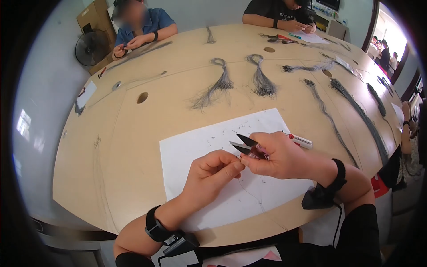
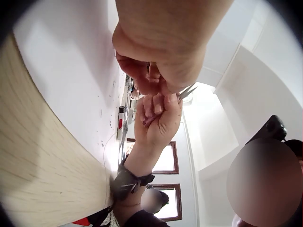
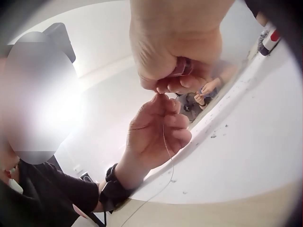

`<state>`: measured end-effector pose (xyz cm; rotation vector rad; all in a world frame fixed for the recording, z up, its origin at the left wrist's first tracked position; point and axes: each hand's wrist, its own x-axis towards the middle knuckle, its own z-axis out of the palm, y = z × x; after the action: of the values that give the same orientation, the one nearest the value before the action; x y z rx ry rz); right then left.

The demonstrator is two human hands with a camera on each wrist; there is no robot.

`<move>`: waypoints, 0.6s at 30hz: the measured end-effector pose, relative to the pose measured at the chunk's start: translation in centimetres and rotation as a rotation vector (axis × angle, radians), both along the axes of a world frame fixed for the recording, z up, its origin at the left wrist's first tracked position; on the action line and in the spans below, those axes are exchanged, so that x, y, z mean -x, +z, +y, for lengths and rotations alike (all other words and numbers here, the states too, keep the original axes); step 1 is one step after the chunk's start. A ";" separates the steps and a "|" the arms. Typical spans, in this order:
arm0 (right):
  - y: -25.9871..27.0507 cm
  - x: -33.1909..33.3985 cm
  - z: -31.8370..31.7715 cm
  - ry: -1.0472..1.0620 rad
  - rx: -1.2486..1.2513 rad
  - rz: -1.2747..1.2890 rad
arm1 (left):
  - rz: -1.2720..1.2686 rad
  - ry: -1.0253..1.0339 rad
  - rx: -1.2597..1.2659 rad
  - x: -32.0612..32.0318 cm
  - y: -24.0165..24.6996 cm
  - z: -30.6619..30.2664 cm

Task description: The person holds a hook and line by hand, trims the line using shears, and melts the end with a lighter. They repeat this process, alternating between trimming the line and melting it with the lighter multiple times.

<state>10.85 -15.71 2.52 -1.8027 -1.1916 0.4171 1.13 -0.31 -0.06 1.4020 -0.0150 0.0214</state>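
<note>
Over a white paper sheet (image 1: 182, 149), both hands meet at their fingertips. My left hand (image 1: 209, 175) pinches a thin line (image 3: 173, 166) between thumb and forefinger; one end trails down across the sheet toward the table's front edge. A small loop shows at those fingertips. In my right hand (image 1: 284, 155), curled fingers hold a pair of thread snips (image 1: 247, 140), dark blades apart and pointing up and left. The right thumb and forefinger meet the left fingertips at the loop. In the right wrist view, the reddish snips handle (image 3: 182, 67) lies inside the palm.
Dark specks dot the sheet. A red-and-white marker (image 1: 301, 140) lies beyond my right hand. Two looped bundles of grey line (image 1: 221, 83) (image 1: 262, 82) lie ahead; longer bundles (image 1: 358, 111) stretch along the right. Two people sit across the table (image 1: 133, 155), with pliers (image 1: 284, 40) near one.
</note>
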 end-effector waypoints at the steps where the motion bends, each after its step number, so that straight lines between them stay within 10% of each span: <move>1: 0.0 0.2 0.0 -0.012 0.027 0.072 | -0.005 -0.002 -0.001 0.1 -0.1 0.0; 18: -0.4 0.5 0.2 -0.027 -0.139 -0.138 | -0.025 0.080 0.035 -0.1 -0.1 0.0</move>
<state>10.31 -15.55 2.08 -1.7469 -1.2581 0.1916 1.21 -0.36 -0.13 1.3669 0.0204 0.1053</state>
